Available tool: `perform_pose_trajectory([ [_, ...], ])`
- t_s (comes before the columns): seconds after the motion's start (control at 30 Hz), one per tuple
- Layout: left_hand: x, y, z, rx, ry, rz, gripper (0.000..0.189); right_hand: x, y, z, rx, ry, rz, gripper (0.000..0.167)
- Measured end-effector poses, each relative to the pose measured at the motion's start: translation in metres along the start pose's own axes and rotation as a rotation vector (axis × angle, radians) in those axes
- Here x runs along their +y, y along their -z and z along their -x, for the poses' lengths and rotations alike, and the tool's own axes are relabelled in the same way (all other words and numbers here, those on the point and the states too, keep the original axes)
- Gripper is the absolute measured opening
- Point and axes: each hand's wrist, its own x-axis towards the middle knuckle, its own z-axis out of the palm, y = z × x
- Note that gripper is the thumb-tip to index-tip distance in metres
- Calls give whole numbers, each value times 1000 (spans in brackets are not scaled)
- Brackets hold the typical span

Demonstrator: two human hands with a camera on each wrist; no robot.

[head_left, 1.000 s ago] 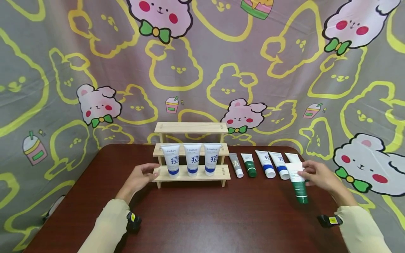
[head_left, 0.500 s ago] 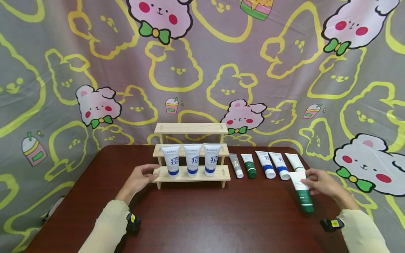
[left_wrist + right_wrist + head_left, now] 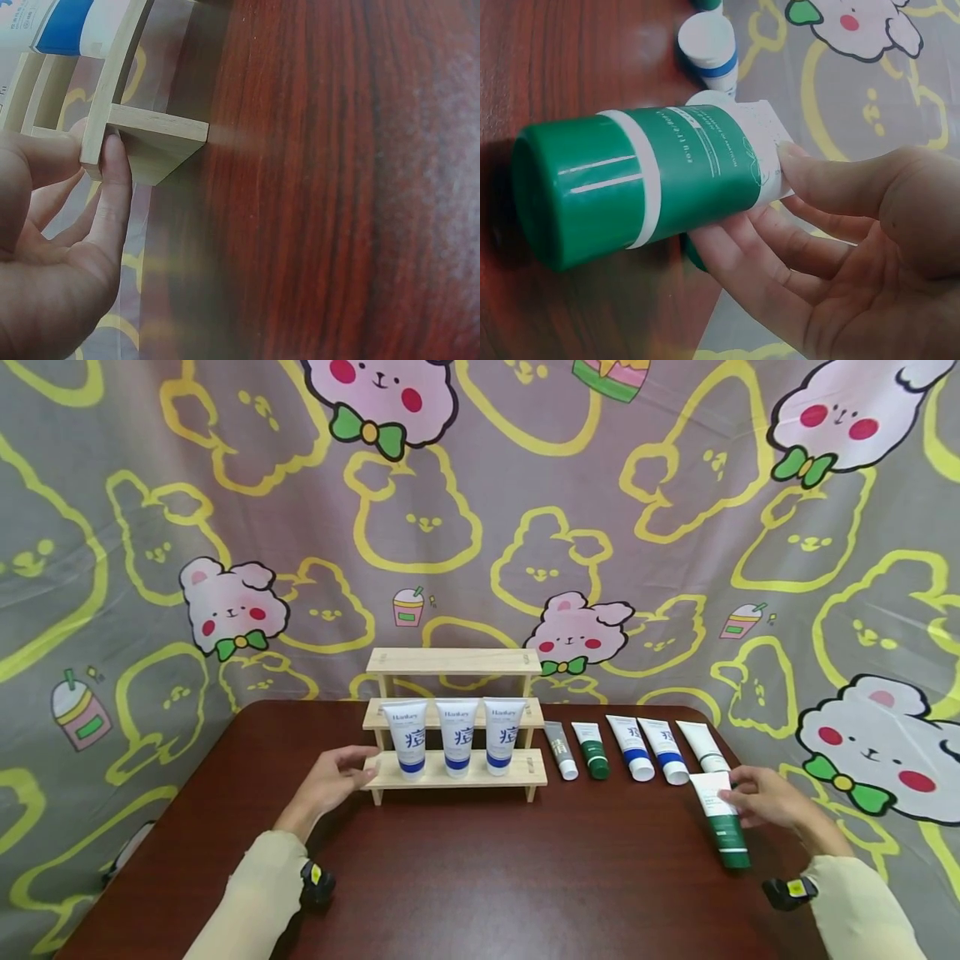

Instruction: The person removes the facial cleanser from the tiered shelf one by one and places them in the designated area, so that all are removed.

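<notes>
In the head view my left hand (image 3: 333,781) is at the left end of the lowest step of a three-tier wooden display stand (image 3: 453,661). Seen from the left wrist, thumb and fingers pinch that board's end (image 3: 101,124). My right hand (image 3: 772,802) holds a white-and-green squeeze tube (image 3: 722,822) by its white crimped end, the green cap pointing down and toward me. The right wrist view has the thumb on one face of the tube (image 3: 697,161) and fingers under it. Three white tubes with blue bands (image 3: 457,739) stand on the lowest step.
On the dark wooden table (image 3: 525,868), right of the stand, lie a grey tube (image 3: 560,750), a small green-and-white tube (image 3: 591,750), two blue-banded white tubes (image 3: 630,747) and a white tube (image 3: 702,745), partly behind the held one. A patterned curtain (image 3: 450,527) hangs behind.
My right hand has drawn the white-and-green tube toward me and slightly right, uncovering more of the white tube behind it. The left hand has stayed at the stand.
</notes>
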Motion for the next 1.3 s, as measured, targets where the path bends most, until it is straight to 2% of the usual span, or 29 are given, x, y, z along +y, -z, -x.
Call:
perform_pose_trajectory([
  [0.23,0,0,1,5,-12,-2,42,7,-1,-3,-19,-28,-8,65],
  [0.5,0,0,1,5,3,-2,42,13,-3,-8,-43,-43,-14,66],
  [0.73,-2,0,-2,6,-20,8,42,23,-5,-12,-56,-55,10,60],
  [1.13,-3,-1,-2,15,-22,2,41,31,-8,-15,-79,-95,6,69],
  [1.3,-2,-1,-1,13,-18,1,41,32,-11,-15,-71,-128,-11,61],
])
